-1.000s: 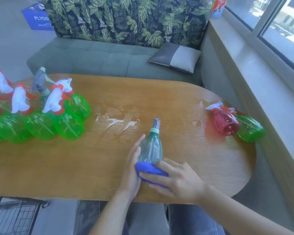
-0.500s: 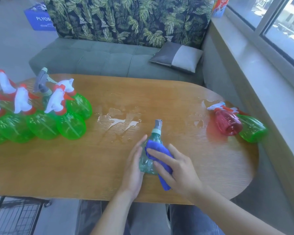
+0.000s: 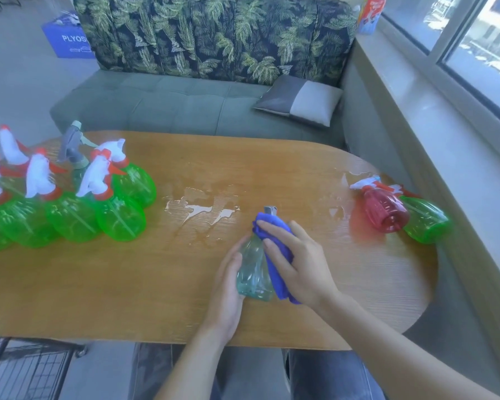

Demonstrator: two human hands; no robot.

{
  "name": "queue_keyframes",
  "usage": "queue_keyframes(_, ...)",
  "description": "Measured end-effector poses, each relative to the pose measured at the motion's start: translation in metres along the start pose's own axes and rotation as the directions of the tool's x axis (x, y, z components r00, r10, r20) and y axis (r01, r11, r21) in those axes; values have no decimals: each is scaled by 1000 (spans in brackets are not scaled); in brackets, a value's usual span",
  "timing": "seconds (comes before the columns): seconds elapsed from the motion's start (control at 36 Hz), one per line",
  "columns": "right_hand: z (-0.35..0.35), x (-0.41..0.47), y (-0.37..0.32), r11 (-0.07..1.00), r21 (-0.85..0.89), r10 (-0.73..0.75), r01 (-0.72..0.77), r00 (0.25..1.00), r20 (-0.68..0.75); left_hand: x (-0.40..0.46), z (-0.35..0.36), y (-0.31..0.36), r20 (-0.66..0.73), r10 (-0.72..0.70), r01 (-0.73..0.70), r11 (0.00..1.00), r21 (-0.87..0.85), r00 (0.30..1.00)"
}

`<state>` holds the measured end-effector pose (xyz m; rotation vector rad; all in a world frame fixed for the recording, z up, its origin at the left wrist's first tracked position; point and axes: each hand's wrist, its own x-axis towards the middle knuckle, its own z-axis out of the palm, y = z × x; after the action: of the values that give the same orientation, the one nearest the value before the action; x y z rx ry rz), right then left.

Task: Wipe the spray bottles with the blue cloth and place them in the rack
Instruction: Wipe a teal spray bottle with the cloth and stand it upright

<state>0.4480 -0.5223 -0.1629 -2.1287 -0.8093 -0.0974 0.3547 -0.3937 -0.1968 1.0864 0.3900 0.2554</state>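
Head view: teal bottle [image 3: 253, 272] between hands, blue cloth [image 3: 274, 249] covering its neck.

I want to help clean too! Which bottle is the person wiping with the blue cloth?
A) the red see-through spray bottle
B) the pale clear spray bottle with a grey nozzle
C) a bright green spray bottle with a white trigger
B: the right hand presses the blue cloth on the pale clear spray bottle, steadied by the left hand.
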Motion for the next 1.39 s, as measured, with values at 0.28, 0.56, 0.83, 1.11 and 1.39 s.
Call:
queue_keyframes(0.28,2,-31,-5,985,-41,-164,167,984,66,1,-4,-4,-65,-25,25,1000,14,998)
queue_keyframes(0.56,-3,-48,-3,821,-187,-498,539,837,227,-4,0,8,-41,-4,5,1000,19,999)
queue_keyframes(0.83,2,-49,-15,811,486,391,-326,920,-35,-7,-2,6,-35,-19,19,999,26,999)
queue_keyframes(1.11,13,-54,-17,711,577,476,-402,879,25,-3,-3,1,33,2,0,998,-59,999)
queue_keyframes(1.39,7,-56,-19,796,505,400,-333,916,-27,-2,-2,3,72,4,-1,1000,-31,997)
